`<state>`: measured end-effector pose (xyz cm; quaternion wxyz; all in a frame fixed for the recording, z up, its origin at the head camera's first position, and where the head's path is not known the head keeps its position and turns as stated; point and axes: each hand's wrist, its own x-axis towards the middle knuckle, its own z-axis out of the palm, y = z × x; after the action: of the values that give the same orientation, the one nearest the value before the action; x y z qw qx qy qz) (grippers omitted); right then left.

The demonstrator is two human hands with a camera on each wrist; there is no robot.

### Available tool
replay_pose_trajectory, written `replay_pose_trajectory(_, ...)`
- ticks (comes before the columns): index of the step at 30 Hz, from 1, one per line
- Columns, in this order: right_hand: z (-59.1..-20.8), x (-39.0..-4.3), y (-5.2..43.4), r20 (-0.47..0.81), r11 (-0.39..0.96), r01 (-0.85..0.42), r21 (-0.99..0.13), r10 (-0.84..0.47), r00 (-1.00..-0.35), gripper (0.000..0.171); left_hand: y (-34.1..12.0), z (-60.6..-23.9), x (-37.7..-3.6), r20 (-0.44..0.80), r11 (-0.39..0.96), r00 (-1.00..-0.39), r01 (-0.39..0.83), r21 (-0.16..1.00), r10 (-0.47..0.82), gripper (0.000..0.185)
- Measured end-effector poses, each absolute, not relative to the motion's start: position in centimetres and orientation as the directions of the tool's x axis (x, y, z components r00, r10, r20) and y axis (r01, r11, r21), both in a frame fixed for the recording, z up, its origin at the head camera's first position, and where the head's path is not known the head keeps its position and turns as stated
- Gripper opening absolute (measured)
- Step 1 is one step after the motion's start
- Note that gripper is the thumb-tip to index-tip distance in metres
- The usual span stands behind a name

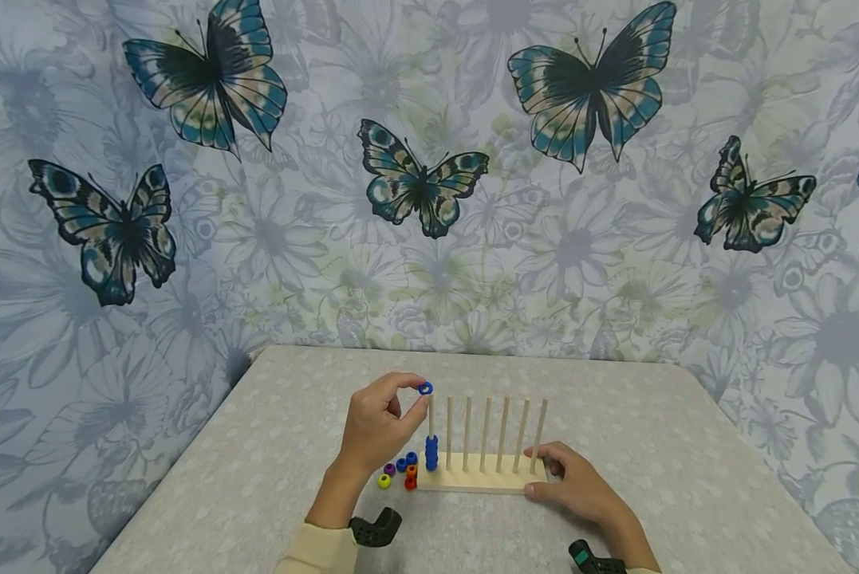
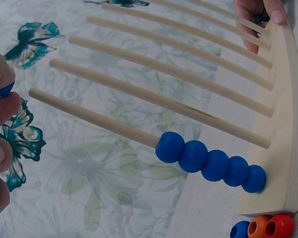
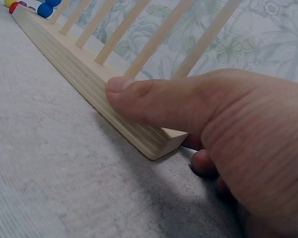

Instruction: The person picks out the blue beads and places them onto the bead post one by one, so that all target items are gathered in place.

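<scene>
Grey speckled table against a wall covering printed with pale flowers and teal butterflies. At table centre, a pale wooden peg rack: flat base, seven upright dowels in a row. On the leftmost dowel, a stack of five blue beads resting against the base, upper half of the dowel bare. At 9 o'clock from the rack base, a loose cluster of beads on the table: yellow bead, purple bead, two blue ones and an orange-red pair just beside the base end.

Left hand raised, thumb and forefinger pinching a small blue ring bead, glossy, hole facing the camera. Bead held just at 11 o'clock above the tip of the leftmost dowel, apart from it; nothing between bead and dowel tip. In the left wrist view, only a sliver of the bead showing between the fingertips.

Right hand at 3 o'clock end of the rack, thumb pressed on the front face of the base, fingers curled behind it, gripping the rack against the table.
</scene>
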<state>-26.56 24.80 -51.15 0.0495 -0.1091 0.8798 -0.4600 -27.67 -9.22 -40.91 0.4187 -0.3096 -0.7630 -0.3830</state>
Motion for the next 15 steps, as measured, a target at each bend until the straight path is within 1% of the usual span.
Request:
replay_pose_trajectory(6, -51.2, -26.55, 24.89, 0.016, 0.545, -0.152, -0.825, -0.246, -0.969, 0.053, -9.15, -41.15, -27.8, 0.866, 0.528, -0.471, 0.784, 0.325, 0.167, 0.023)
replay_pose_trajectory(15, -51.27, -26.65, 24.85, 0.018, 0.567, -0.155, -0.809, -0.24, -0.971, 0.052, -8.99, -41.47, -27.83, 0.811, 0.563, -0.558, 0.733, 0.381, 0.178, 0.022)
